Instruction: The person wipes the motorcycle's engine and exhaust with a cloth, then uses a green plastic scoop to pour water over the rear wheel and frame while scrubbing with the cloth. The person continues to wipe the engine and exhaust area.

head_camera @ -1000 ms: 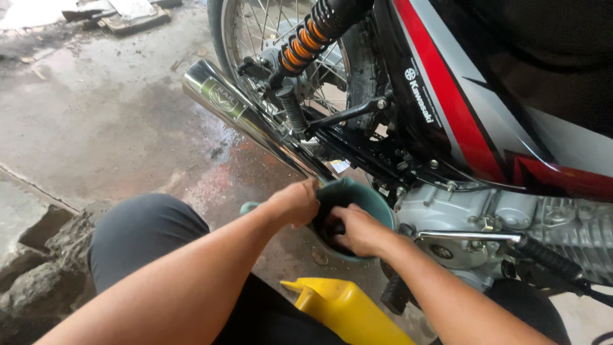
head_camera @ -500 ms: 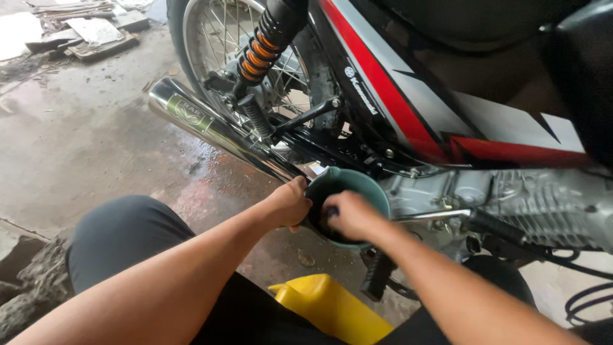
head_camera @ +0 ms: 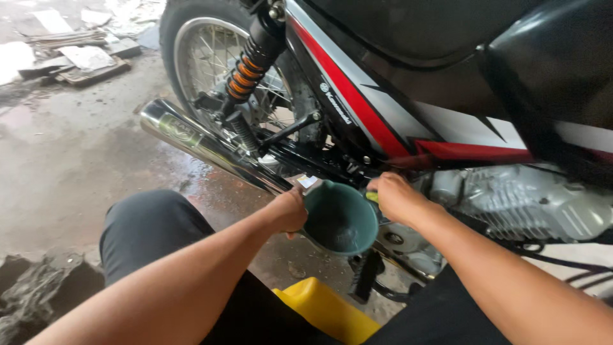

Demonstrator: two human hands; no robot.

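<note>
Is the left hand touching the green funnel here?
Touching. The head view shows the left hand closed against the near rim of the green funnel, with no gap between its fingers and the rim.

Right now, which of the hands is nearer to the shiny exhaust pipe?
Left. The left hand grips the green funnel right beside the exhaust pipe; the right hand is across the funnel, by the engine.

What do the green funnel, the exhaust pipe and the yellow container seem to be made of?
The green funnel looks like matte plastic: even colour, dull sheen, thick rim. The exhaust pipe appears to be chromed metal, since it shines like a mirror. The yellow container is probably smooth moulded plastic, judging by its uniform colour and soft gloss.
</note>
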